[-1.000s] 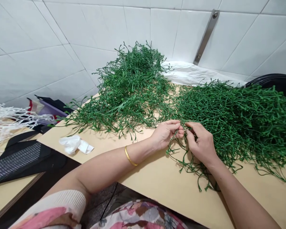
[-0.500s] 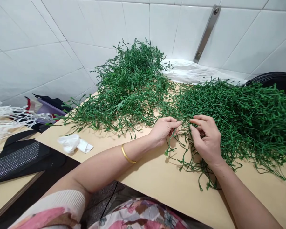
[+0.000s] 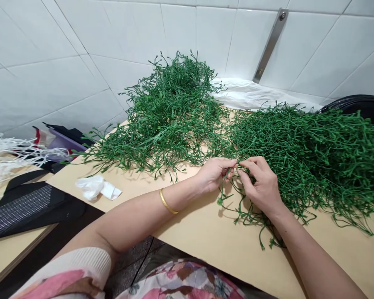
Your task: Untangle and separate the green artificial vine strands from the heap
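Two heaps of green artificial plant stems lie on a tan board (image 3: 187,245): a tall one at the back (image 3: 171,112) and a wider one at the right (image 3: 318,162). My left hand (image 3: 213,174) and my right hand (image 3: 260,185) meet at the near edge of the right heap. Their fingertips nearly touch, pinching thin green stems (image 3: 233,187) between them. Loose strands hang from there down over the board. A gold bangle (image 3: 167,202) circles my left wrist.
A crumpled white tissue (image 3: 92,187) lies on the board at left. Behind the heaps are white cloth (image 3: 252,95), a tiled wall (image 3: 65,62) and a metal bracket (image 3: 269,45). White netting (image 3: 9,155) and a black mesh bag (image 3: 28,211) sit lower left.
My right hand has moved left and closed in towards my left hand, and its fingers now pinch the stems. My left hand has barely moved.
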Demonstrator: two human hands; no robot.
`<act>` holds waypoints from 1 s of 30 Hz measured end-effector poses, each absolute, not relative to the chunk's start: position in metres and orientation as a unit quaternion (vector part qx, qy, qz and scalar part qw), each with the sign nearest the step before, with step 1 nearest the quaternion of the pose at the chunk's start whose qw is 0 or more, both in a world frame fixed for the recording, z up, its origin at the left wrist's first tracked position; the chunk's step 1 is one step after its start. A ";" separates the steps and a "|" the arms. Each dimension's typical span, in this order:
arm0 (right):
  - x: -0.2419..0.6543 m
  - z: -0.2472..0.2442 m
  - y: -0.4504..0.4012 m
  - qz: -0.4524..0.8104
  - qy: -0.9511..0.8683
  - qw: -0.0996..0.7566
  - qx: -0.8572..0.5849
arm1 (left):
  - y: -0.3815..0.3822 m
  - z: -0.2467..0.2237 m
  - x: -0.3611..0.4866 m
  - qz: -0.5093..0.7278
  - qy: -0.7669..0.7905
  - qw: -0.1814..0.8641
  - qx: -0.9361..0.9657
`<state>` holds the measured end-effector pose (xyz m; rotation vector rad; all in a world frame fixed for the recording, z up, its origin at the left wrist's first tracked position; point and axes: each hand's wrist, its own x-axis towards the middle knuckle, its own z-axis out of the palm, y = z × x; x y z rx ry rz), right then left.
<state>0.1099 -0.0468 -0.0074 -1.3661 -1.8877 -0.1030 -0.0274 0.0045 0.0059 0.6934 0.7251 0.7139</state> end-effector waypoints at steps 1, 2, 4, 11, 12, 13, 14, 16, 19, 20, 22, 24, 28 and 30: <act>0.110 -0.007 -0.047 -0.009 -0.738 0.403 -0.541 | 0.006 0.005 -0.028 0.315 0.332 0.833 0.311; 0.110 -0.006 -0.047 0.025 -0.730 0.412 -0.544 | 0.007 0.004 -0.029 0.296 0.323 0.849 0.294; 0.111 -0.004 -0.046 0.096 -0.709 0.430 -0.550 | 0.008 0.003 -0.030 0.268 0.304 0.875 0.265; 0.119 -0.006 -0.043 0.305 -0.621 0.495 -0.526 | 0.008 0.003 -0.031 0.247 0.267 0.899 0.244; 0.120 -0.006 -0.043 0.319 -0.611 0.502 -0.522 | 0.008 0.003 -0.031 0.247 0.266 0.898 0.248; 0.120 -0.006 -0.043 0.328 -0.605 0.506 -0.520 | 0.008 0.002 -0.031 0.248 0.267 0.896 0.255; 0.120 -0.006 -0.043 0.329 -0.604 0.506 -0.521 | 0.007 0.002 -0.031 0.248 0.269 0.892 0.265; 0.119 -0.005 -0.043 0.303 -0.612 0.494 -0.538 | 0.006 0.001 -0.030 0.254 0.280 0.876 0.300; 0.115 -0.002 -0.044 0.215 -0.645 0.456 -0.575 | 0.004 0.001 -0.028 0.306 0.315 0.813 0.384; 0.114 -0.001 -0.045 0.186 -0.655 0.442 -0.583 | 0.002 0.001 -0.028 0.329 0.330 0.783 0.413; 0.112 0.000 -0.045 0.148 -0.670 0.427 -0.589 | 0.000 0.002 -0.026 0.370 0.356 0.722 0.463; 0.112 0.001 -0.046 0.136 -0.669 0.434 -0.587 | -0.003 0.003 -0.025 0.396 0.363 0.682 0.497; 0.113 -0.001 -0.046 0.149 -0.658 0.453 -0.583 | -0.004 0.000 -0.024 0.416 0.346 0.681 0.494; 0.112 -0.002 -0.045 0.175 -0.652 0.449 -0.585 | -0.003 -0.003 -0.023 0.414 0.333 0.713 0.457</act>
